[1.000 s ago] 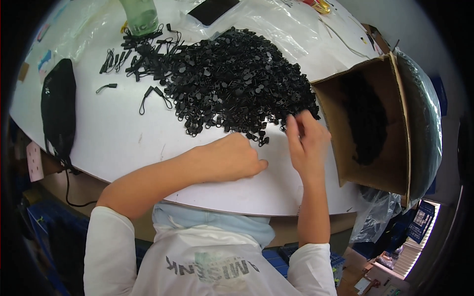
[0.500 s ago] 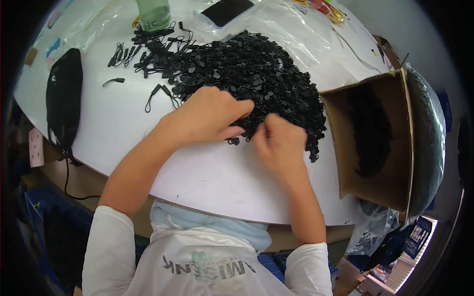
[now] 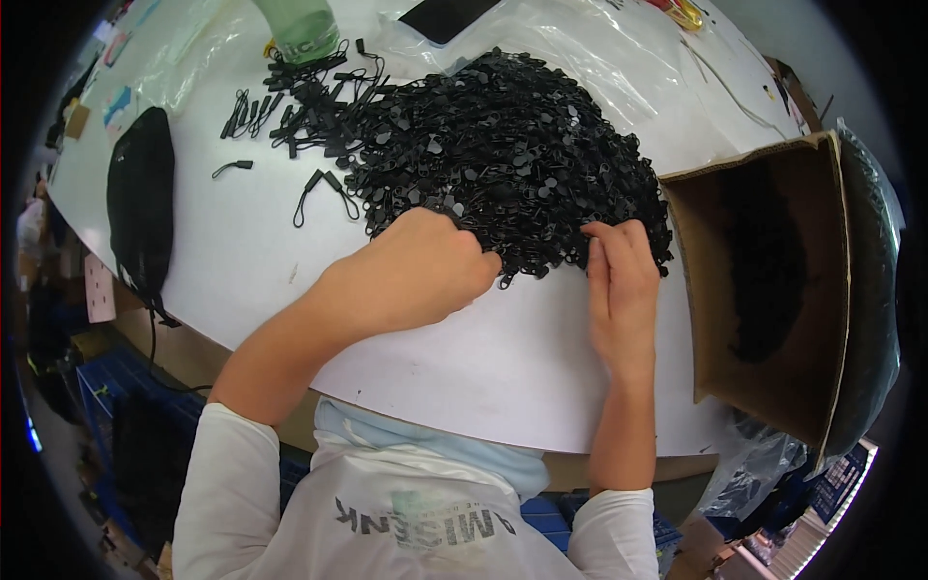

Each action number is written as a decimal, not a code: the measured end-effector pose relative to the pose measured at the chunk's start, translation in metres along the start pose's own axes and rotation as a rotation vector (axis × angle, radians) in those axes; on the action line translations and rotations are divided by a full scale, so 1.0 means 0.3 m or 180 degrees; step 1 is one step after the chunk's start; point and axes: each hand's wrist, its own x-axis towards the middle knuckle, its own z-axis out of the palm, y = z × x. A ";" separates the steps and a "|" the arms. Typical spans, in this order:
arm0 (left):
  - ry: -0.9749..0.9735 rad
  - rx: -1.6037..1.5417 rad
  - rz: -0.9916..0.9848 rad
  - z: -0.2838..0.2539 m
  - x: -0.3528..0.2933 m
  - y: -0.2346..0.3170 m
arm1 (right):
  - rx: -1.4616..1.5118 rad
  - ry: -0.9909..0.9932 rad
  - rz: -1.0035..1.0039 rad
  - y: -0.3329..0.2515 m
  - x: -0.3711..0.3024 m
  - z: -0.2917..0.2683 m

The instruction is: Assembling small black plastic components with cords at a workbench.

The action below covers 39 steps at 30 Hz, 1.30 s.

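Observation:
A large heap of small black zipper sliders (image 3: 522, 155) lies on the white table. My left hand (image 3: 416, 271) is at the heap's near left edge, its fingers curled closed; whatever they hold is hidden beneath the hand. Over the near right part of the heap, my right hand (image 3: 623, 285) has thumb and forefinger pinched together, and anything between them is too small to make out. Left of the heap, black cord zipper pulls (image 3: 314, 106) lie in a loose pile. Two more pulls (image 3: 329, 184) rest apart from it, near my left hand.
An open cardboard box (image 3: 710, 290) with black contents lies on its side at the right. A black pouch (image 3: 142, 203) is at the left. Toward the back are a green-tinted cup (image 3: 302, 31), a dark phone (image 3: 447, 17) and clear plastic sheeting (image 3: 599, 58).
My hands have moved apart: the right one went right along the heap's near edge, and the left one came slightly nearer, its fingers curling in. The whole view has shifted a little.

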 end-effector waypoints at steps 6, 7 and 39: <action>0.0295 0.0108 0.0131 0.028 0.015 0.017 | 0.0095 0.0078 -0.0161 -0.013 0.000 0.021; 0.0360 0.0088 0.0147 0.032 0.015 0.018 | 0.0103 0.0011 -0.0128 -0.018 -0.003 0.019; 0.1256 -0.3122 -0.0546 0.027 0.054 -0.026 | -0.0329 0.0371 -0.1135 -0.059 -0.035 0.069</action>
